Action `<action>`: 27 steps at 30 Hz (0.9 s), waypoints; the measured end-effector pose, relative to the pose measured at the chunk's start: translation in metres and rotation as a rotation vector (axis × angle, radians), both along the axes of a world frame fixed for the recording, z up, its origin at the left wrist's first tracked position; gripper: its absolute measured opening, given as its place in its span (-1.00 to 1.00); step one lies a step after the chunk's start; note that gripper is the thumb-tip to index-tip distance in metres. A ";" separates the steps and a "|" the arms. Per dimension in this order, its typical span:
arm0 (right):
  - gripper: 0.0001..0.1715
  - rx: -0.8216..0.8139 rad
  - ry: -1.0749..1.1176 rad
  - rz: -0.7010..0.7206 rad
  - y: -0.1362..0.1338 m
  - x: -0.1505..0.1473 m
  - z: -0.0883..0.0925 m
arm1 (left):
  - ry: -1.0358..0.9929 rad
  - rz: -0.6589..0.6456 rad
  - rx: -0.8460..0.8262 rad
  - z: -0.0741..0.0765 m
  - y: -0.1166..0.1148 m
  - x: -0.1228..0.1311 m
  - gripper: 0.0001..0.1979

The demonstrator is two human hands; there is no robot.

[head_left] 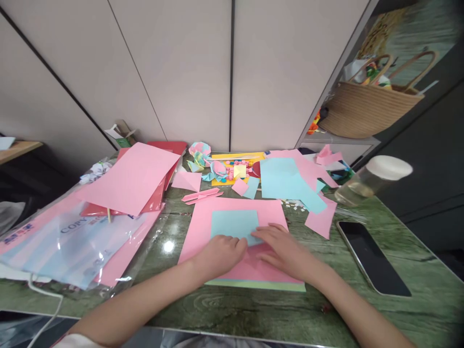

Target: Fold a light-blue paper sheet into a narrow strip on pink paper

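Low in the middle of the frame, both forearms reach in over the green table [416, 295]. The left hand [221, 253] and the right hand [286, 249] lie flat, palms down, side by side with their fingertips almost meeting, gripping nothing. They press on a pink sheet [197, 232] and touch the lower edge of a light blue paper square [234, 222] lying on it, at the centre of the frame. A green sheet [261, 286] peeks out beneath the pink one. A dark phone [373, 258] lies at lower right, a plastic-wrapped paper pack [72, 241] at lower left. Farther back sit loose blue sheets [282, 181], a white-lidded jar [373, 181] and small folded paper pieces [217, 169]. A woven basket [369, 108] stands at upper right.
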State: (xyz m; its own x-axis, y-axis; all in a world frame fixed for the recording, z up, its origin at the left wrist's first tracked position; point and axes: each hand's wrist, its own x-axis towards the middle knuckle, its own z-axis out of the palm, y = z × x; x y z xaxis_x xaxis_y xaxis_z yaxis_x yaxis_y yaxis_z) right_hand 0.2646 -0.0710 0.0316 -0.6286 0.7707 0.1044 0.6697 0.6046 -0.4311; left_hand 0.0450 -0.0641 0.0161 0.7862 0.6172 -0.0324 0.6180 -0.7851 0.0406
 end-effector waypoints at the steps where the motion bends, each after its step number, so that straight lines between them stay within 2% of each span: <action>1: -0.65 -0.034 0.008 -0.013 0.000 0.000 -0.002 | -0.006 0.024 -0.017 0.002 0.000 0.001 -0.82; 3: -0.76 -0.088 0.027 -0.059 0.004 0.002 -0.005 | -0.023 0.082 -0.059 0.006 0.001 0.001 -0.80; 9: -0.72 -0.282 0.163 -0.137 0.019 0.013 -0.007 | -0.121 0.268 -0.246 0.016 0.012 -0.022 -0.73; 15: -0.76 -0.399 0.213 -0.156 0.025 0.015 -0.008 | -0.264 0.435 -0.476 0.006 0.021 -0.046 -0.78; 19: -0.80 -0.351 0.194 -0.198 0.027 0.012 -0.013 | -0.416 0.537 -0.646 -0.003 0.023 -0.050 -0.77; 24: -0.69 -0.192 0.098 -0.293 0.023 0.005 -0.020 | -0.405 0.540 -0.600 -0.007 0.021 -0.052 -0.78; 27: -0.68 -0.134 0.059 -0.352 0.020 0.004 -0.026 | -0.334 0.467 -0.524 -0.009 0.019 -0.053 -0.81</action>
